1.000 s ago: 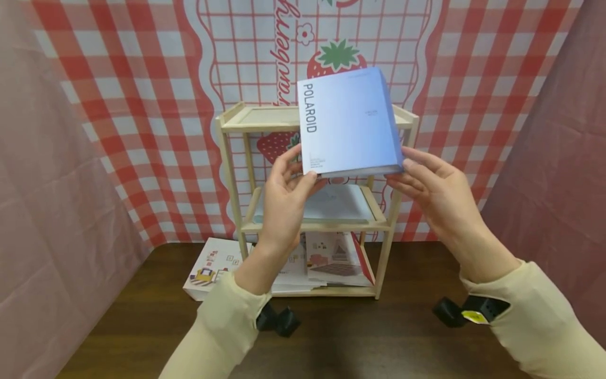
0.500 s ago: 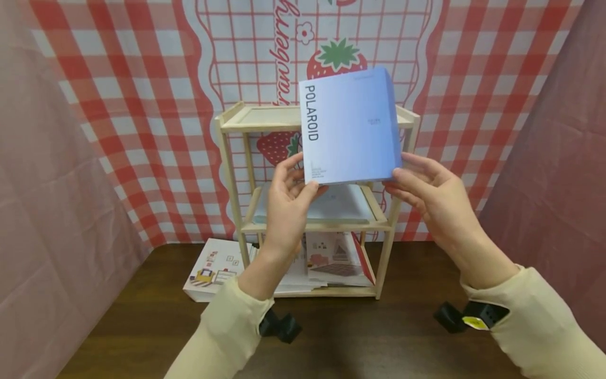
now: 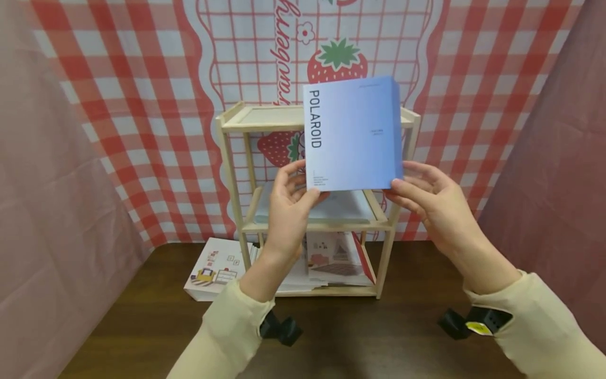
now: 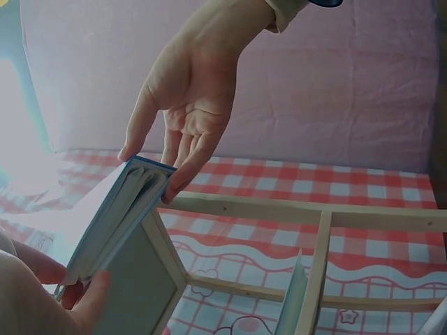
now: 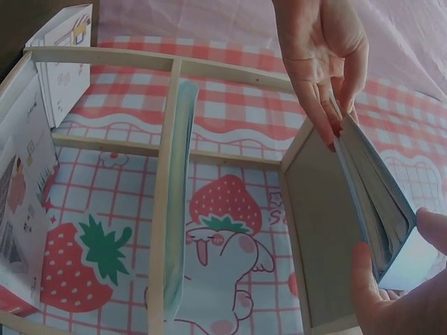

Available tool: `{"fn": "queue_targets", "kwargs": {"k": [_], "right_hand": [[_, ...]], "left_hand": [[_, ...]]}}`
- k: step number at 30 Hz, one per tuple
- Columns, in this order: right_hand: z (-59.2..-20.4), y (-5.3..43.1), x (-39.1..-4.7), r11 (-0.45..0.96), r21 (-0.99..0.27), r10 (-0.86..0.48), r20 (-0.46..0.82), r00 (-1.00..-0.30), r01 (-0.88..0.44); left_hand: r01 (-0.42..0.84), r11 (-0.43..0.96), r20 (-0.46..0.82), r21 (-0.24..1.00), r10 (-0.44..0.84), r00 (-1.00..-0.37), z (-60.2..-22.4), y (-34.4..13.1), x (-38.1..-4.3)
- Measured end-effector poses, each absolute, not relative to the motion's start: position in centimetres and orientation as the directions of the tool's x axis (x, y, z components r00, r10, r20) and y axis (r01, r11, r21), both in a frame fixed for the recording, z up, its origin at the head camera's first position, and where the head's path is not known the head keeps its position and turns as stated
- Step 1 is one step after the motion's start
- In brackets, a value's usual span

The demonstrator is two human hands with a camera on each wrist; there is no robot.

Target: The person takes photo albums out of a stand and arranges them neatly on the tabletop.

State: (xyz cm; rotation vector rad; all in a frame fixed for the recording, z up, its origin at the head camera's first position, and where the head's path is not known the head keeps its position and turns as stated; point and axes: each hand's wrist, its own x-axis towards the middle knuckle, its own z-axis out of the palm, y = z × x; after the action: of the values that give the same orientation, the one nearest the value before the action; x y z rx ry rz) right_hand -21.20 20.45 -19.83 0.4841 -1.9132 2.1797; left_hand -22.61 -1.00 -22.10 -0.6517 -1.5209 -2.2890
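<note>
A blue-and-white photo album [image 3: 350, 134] with POLAROID printed down its left side is held up before a small wooden shelf. My left hand [image 3: 286, 216] pinches its lower left corner, thumb in front and fingers behind. At the lower right corner, my right hand [image 3: 437, 210] grips it the same way. Page edges of the album [image 4: 115, 216] show between its covers in the left wrist view. The right wrist view has the album [image 5: 374, 202] edge-on, close to the shelf's top board [image 5: 318, 216].
The three-tier wooden shelf [image 3: 314, 227] stands on a dark brown table [image 3: 360, 337]. A pale blue folder-like item [image 3: 341, 208] lies on its middle tier. Books [image 3: 336, 258] lie on the bottom tier, and a white illustrated book or box [image 3: 213, 268] sits left of it.
Both hands have lowered the album a little and shifted it slightly right. Its front has turned more squarely toward the head camera. The grips stay at the lower corners.
</note>
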Motion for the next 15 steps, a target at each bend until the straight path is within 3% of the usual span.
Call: {"fn": "queue_targets", "kwargs": {"k": [7, 15], "right_hand": [[-20.76, 20.97, -21.03, -0.108, -0.939, -0.071, 0.334, -0.940, -0.325], [-20.69, 21.37, -21.41, -0.173, -0.920, -0.069, 0.366, -0.928, -0.351]], "left_hand": [[0.460, -0.393, 0.501, 0.796, 0.001, -0.866, -22.95, -0.68, -22.67], [0.458, -0.405, 0.505, 0.791, 0.010, -0.863, -22.79, -0.37, -23.09]]}}
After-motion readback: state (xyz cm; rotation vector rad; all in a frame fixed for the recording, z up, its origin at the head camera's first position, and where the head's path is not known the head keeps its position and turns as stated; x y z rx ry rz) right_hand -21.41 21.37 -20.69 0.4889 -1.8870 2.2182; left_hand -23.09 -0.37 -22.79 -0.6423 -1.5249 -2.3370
